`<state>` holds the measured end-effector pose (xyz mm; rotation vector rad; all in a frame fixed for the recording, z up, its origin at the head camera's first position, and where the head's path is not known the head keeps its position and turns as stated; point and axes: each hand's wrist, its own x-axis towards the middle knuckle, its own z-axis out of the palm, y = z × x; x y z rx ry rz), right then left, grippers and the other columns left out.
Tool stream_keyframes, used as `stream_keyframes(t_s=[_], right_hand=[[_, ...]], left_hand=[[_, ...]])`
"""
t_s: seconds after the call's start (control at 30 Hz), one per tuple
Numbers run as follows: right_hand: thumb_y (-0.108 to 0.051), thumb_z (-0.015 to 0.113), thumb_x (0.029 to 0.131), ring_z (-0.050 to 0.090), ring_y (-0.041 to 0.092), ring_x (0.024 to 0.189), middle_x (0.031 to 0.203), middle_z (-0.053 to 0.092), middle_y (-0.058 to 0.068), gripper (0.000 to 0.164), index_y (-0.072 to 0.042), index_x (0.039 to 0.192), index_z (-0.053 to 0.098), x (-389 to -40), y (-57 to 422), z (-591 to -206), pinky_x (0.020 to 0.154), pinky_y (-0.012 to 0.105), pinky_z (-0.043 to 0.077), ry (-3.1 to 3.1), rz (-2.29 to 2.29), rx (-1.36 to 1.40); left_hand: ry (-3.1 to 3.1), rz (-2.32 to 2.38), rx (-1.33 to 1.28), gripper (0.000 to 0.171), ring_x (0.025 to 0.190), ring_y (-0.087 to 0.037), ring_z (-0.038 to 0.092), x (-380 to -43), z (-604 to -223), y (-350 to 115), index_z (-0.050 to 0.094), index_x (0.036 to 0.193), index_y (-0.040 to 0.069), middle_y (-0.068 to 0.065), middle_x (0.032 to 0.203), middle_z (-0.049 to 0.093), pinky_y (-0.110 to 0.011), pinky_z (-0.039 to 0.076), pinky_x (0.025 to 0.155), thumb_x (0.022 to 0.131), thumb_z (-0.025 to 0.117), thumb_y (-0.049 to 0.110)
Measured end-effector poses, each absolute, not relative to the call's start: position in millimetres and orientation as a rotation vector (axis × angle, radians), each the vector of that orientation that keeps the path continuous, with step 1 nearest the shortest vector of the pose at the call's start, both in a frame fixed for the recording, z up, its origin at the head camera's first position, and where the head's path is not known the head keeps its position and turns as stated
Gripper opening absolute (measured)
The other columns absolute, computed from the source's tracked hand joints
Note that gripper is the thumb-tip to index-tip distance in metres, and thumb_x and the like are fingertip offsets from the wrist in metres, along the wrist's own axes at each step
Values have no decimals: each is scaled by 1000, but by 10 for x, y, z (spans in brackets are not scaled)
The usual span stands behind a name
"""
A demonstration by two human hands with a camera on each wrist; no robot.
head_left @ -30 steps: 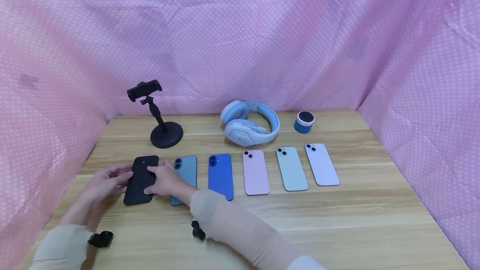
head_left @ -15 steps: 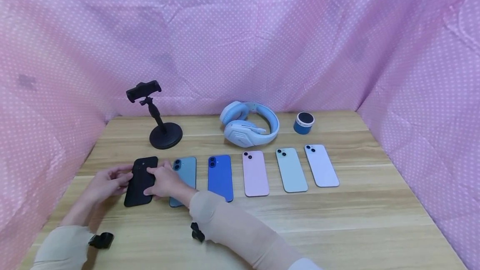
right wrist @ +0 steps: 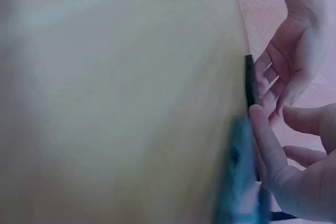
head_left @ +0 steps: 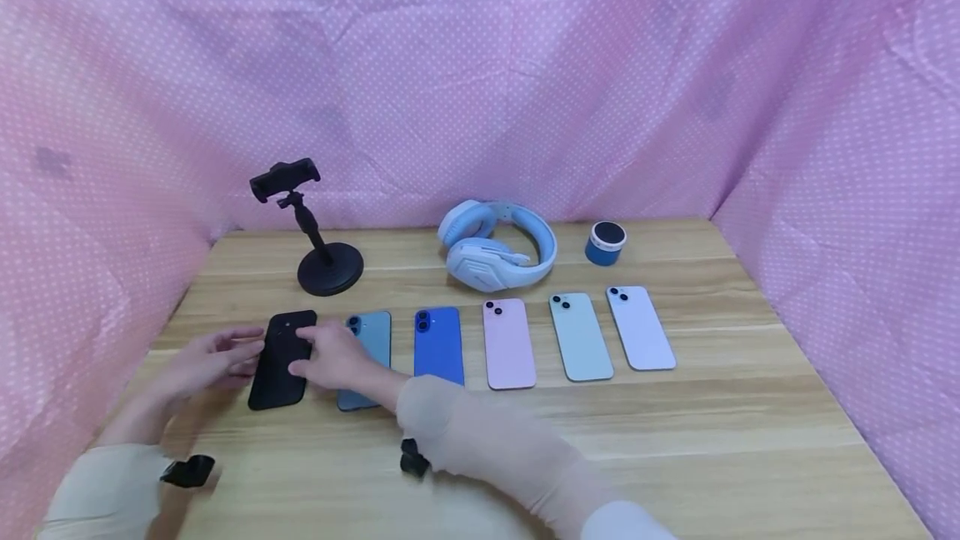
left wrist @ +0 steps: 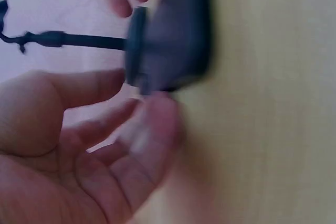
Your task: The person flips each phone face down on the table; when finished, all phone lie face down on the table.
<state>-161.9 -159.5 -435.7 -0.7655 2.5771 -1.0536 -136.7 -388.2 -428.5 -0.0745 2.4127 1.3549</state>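
Observation:
A black phone point(head_left: 276, 373) lies face down at the left end of a row of phones. My left hand point(head_left: 210, 363) is at its left edge, fingers loosely bent. In the left wrist view those fingertips point(left wrist: 163, 111) are beside the phone's blurred near end; whether they touch it is hard to tell. My right hand point(head_left: 335, 354) reaches over the teal phone point(head_left: 378, 336), partly covering it. Its thumb and index finger extend over the black phone's right side without curling round it. In the right wrist view the black phone point(right wrist: 249, 74) appears edge-on between both hands.
Further right lie a blue phone point(head_left: 439, 348), a pink phone point(head_left: 510, 348), a pale green phone point(head_left: 582, 340) and a white phone point(head_left: 642, 332). Behind them stand a black phone stand point(head_left: 330, 268), light blue headphones point(head_left: 495, 261) and a small blue speaker point(head_left: 606, 243). Pink dotted cloth point(head_left: 480, 90) surrounds the table.
My right hand has eased slightly right from the black phone and its forearm has shifted right. My left forearm has drawn a little left. The phone keeps its place.

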Motion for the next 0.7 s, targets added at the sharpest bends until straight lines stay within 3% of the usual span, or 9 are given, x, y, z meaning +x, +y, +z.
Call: stream_keyframes(t_s=[0.13, 0.2, 0.3, 0.4, 0.5, 0.6, 0.7], right_hand=[[-22, 63, 102, 63, -2, 88, 118, 70, -2, 40, -10, 140, 62, -1783, -1270, -4066, 73, 8, 47, 2469, -1134, -1099], [-21, 57, 106, 64, 1, 90, 125, 67, 3, 39, -6, 142, 59, -1872, -1050, -3846, 73, 9, 49, 2460, -1129, -1263], [-24, 53, 108, 62, 7, 111, 135, 63, 6, 40, -6, 143, 57, -1969, -647, -3480, 93, 14, 48, 2617, -1015, -1473], [-25, 53, 107, 57, 19, 126, 140, 61, 9, 39, -7, 141, 59, -2037, -190, -3173, 111, 23, 38, 2880, -855, -1639], [-23, 56, 106, 45, 29, 140, 143, 58, 14, 37, -5, 137, 62, -2102, 288, -2969, 122, 33, 23, 3088, -775, -1691], [-21, 56, 105, 38, 34, 145, 147, 53, 18, 38, -3, 139, 60, -2167, 758, -2831, 124, 39, 17, 3240, -697, -1660], [-20, 55, 106, 35, 36, 146, 152, 47, 18, 43, -1, 144, 53, -2222, 1199, -2772, 124, 40, 17, 3380, -604, -1537]], left_hand=[[2566, 1158, 129, 62, 113, -40, 63, -1343, -3935, -3708, 36, 148, -12, -35, 136, 53, -44, 59, 83, 107, 54, 30], [2704, 1066, 285, 55, 113, -45, 62, -1340, -3742, -3588, 43, 146, -10, -33, 135, 56, -46, 59, 83, 107, 56, 27], [2930, 946, 502, 45, 108, -48, 65, -1334, -3470, -3422, 53, 141, -6, -28, 129, 63, -52, 58, 82, 105, 59, 21], [3177, 813, 654, 39, 86, -40, 68, -1331, -3267, -3290, 61, 136, 0, -22, 124, 67, -52, 57, 74, 101, 65, 17], [3403, 682, 757, 36, 65, -26, 60, -1337, -3147, -3185, 65, 132, 4, -18, 126, 66, -45, 52, 63, 97, 69, 14], [3546, 615, 812, 37, 77, -33, 66, -1366, -3110, -3114, 67, 130, 5, -19, 131, 64, -50, 55, 73, 95, 71, 14], [3617, 562, 903, 40, 116, -44, 61, -1416, -3133, -3077, 67, 131, 3, -21, 134, 62, -61, 49, 97, 94, 71, 18]])
